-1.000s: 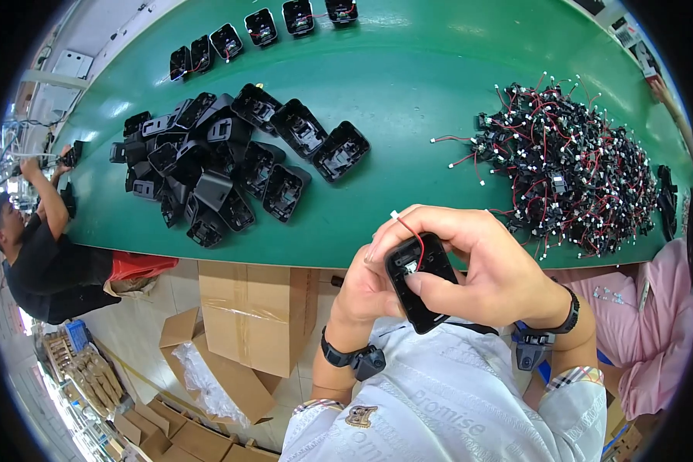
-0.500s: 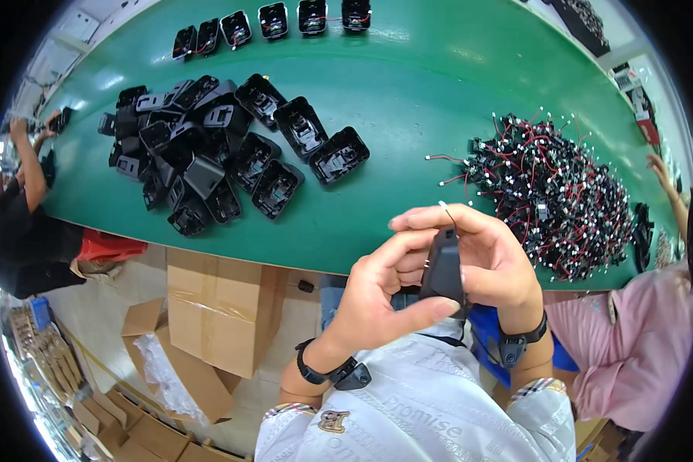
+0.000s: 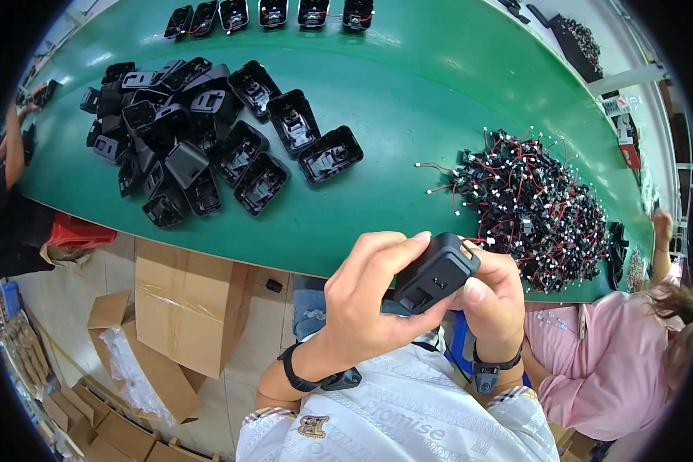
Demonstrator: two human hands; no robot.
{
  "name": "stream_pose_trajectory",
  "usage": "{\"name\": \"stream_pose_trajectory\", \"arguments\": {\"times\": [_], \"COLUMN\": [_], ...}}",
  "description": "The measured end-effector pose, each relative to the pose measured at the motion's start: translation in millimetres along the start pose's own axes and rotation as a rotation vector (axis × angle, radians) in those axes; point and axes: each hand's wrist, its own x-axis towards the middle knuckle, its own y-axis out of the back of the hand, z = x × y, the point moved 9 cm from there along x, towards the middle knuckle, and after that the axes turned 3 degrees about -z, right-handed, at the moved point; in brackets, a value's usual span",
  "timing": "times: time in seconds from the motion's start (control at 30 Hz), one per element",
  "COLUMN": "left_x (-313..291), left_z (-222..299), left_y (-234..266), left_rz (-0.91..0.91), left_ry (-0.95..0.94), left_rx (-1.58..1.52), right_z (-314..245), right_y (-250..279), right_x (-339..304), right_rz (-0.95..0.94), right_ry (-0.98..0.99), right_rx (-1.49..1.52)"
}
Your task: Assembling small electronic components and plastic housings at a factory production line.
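Note:
Both hands hold a black plastic housing (image 3: 437,276) over the near edge of the green table. Its outer face, with cut-out openings, is turned upward, and a slot shows at its upper right end. My left hand (image 3: 369,296) is closed around its left side, fingers along the top and thumb below. My right hand (image 3: 491,296) closes on its right end, with the thumb against the edge and the other fingers partly hidden behind. A red wire with a white plug (image 3: 487,241) shows beside the right fingers; where it leads inside the housing is hidden.
Left on the table (image 3: 377,208) lies a heap of black housings (image 3: 185,165). Right is a pile of small black parts with red wires (image 3: 527,219). Several wired housings (image 3: 273,13) line the far side. Cardboard boxes (image 3: 181,304) stand below left; a person in pink (image 3: 608,362) sits right.
The housing has turned from edge-on to showing its broad outer face, and my hands have turned with it. The red wire with its plug has come into sight by my right hand.

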Motion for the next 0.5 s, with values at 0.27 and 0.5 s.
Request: {"name": "stream_pose_trajectory", "arguments": {"times": [0.27, 0.5], "left_x": [-5, -3], "left_z": [8, 3], "left_y": [2, 3], "left_rz": [0.019, 0.007], "left_ry": [-0.096, -0.205], "left_rx": [0.132, 0.123], "right_z": [11, -6], "right_y": [-2, 2], "right_x": [8, 11], "right_rz": [-0.110, -0.032], "right_ry": [-0.065, 0.103], "right_rx": [0.306, -0.104]}}
